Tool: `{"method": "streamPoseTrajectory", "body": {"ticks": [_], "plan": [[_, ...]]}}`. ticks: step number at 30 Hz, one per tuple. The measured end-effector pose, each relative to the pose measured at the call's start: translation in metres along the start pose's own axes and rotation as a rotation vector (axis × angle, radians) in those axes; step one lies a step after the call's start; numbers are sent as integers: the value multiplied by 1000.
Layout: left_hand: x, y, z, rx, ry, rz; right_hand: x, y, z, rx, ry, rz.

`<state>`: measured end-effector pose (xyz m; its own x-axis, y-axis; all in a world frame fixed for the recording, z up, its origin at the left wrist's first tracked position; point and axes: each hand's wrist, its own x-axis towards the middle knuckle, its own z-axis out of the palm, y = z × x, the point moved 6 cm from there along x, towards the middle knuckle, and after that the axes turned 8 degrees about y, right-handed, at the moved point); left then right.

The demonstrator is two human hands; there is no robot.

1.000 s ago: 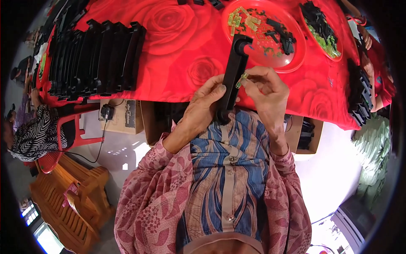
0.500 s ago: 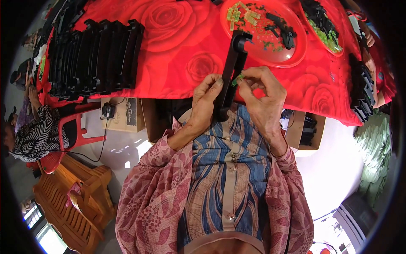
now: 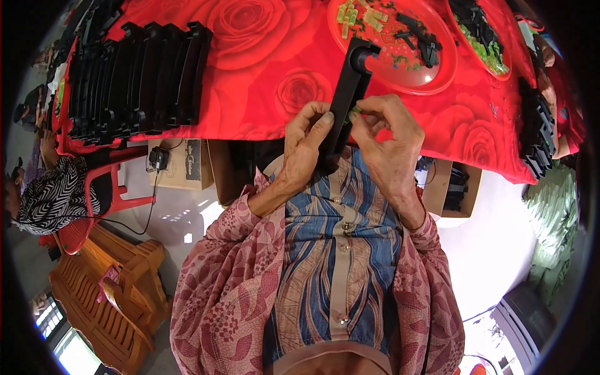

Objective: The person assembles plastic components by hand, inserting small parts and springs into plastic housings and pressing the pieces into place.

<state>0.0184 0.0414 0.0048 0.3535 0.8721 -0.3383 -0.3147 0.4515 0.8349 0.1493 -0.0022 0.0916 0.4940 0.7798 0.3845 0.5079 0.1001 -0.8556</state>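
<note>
Red rose-print tablecloth [image 3: 269,69] at 12 o'clock, left hand [image 3: 302,142] clamped round a long black plastic bar [image 3: 347,84], right hand [image 3: 390,132] pinching a tiny green piece [image 3: 354,113] by its 3 o'clock edge.

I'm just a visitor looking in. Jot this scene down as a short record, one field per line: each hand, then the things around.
Left hand: grips a long black plastic part
Right hand: pinches a small green piece, mostly hidden, at that part's right side
Work surface: red rose-print tablecloth
Beyond the hands: round red tray with translucent yellow-green pieces and small black parts
Left on cloth: row of long black parts
Lower left: red plastic chair, slatted wooden bench
</note>
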Motion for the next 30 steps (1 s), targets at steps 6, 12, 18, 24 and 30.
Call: {"method": "streamPoseTrajectory", "body": {"ticks": [6,12,18,24,30], "plan": [[3,-1,-1,3,-4,25,-2,1,3,-1,-11,-48],[2,-3,-3,6,-50,-6,-4,3,3,-35,-40,-74],[1,-3,-4,-29,-45,-23,-10,0,6,-70,-19,-150],[2,-5,-6,26,-47,-10,-14,0,8,-163,-5,-234],[3,-3,-5,6,17,41,-26,-3,16,-304,-58,-346]]}}
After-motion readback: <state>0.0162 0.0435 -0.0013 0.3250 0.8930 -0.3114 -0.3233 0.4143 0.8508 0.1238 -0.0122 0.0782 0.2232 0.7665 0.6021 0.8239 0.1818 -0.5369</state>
